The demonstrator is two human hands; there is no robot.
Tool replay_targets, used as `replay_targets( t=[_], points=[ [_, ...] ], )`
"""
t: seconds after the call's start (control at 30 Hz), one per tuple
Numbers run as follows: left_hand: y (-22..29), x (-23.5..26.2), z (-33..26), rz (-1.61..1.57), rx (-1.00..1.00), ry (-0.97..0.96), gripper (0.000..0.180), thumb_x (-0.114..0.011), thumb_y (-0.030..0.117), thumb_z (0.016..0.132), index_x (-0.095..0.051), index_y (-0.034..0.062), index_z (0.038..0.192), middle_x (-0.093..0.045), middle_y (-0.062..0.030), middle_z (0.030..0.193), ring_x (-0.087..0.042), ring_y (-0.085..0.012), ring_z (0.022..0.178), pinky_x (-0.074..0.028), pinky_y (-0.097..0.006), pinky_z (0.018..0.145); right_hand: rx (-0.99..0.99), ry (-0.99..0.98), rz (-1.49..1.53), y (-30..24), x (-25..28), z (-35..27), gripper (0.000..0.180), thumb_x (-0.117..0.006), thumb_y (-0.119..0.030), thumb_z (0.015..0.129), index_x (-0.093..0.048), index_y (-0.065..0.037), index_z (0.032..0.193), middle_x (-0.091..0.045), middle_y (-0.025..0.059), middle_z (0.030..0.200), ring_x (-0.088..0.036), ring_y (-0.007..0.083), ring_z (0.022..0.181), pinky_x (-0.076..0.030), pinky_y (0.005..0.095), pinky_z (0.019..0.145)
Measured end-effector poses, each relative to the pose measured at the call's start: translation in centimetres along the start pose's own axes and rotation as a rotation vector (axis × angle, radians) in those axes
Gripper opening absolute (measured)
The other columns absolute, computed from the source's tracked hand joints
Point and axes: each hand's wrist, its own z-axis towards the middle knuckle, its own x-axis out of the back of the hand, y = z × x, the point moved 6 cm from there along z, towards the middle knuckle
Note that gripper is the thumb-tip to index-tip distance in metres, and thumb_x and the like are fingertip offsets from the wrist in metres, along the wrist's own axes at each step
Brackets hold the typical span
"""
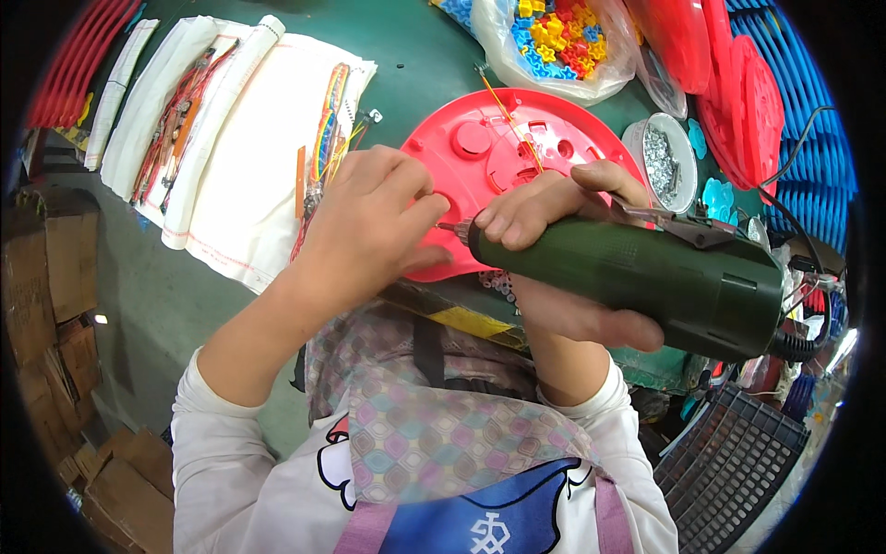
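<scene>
My right hand (563, 222) grips a dark green electric screwdriver (646, 272), held nearly level with its bit pointing left. Below it lies a round red plastic shell (438, 152) with molded posts and holes, at the table's near edge. My left hand (369, 217) is over the shell's left side, thumb and forefinger drawn together at the bit's tip. Whatever those fingers may pinch is hidden. Thin orange and yellow wires (503, 109) rise across the shell. A bundle of colored wires (332, 120) lies on white cloth beside my left hand.
A clear bag (494, 46) of star-shaped plastic pieces sits at the back. A white bowl (688, 175) of small screws stands right of the shell. Red shells (748, 120) and blue racks (817, 157) line the far right. Rolled white cloth (221, 138) with wires lies left.
</scene>
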Motion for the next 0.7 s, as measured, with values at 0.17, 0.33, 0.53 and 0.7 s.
replay_targets(
  t=[0.17,0.33,0.53,0.7],
  points=[
    [-0.8,-0.4,-0.7,-0.014,0.026,-0.045,0.024,-0.084,0.016,0.068,-0.067,0.011,0.083,-0.057,-0.0021,0.094,-0.056,-0.0254,0.1,-0.046,-0.041,0.086,0.023,0.01,0.034,-0.4,-0.3,0.5,0.125,-0.045,-0.101,0.071,-0.042,0.003,0.14,-0.065,0.0149,0.079,-0.065,0.0285,0.069,-0.06,0.043,0.069],
    [-0.8,-0.2,-1.1,-0.005,0.012,0.025,0.025,-0.084,0.015,0.067,-0.065,0.0108,0.083,-0.057,-0.0024,0.096,-0.056,-0.026,0.103,-0.046,-0.043,0.088,-0.008,0.054,0.018,-0.8,-0.7,0.7,0.126,-0.044,-0.102,0.071,-0.042,0.003,0.14,-0.064,0.0146,0.079,-0.065,0.0283,0.068,-0.06,0.0436,0.068],
    [-0.2,-0.2,-1.2,0.125,-0.094,0.085,0.025,-0.081,0.018,0.069,-0.063,0.0099,0.084,-0.057,-0.0041,0.097,-0.056,-0.0277,0.104,-0.046,-0.045,0.091,-0.032,-0.005,0.049,-0.7,-0.8,0.7,0.125,-0.054,-0.098,0.066,-0.041,0.003,0.139,-0.067,0.0161,0.086,-0.069,0.028,0.078,-0.061,0.0421,0.077],
    [0.2,-0.2,-0.5,0.152,-0.1,0.087,0.021,-0.078,0.01,0.068,-0.061,0.0096,0.081,-0.057,-0.0038,0.096,-0.057,-0.0268,0.101,-0.046,-0.044,0.088,0.001,0.027,0.019,-0.4,-1.0,0.7,0.125,-0.047,-0.101,0.07,-0.043,0.005,0.138,-0.065,0.0161,0.079,-0.066,0.03,0.069,-0.061,0.044,0.069]
  ],
)
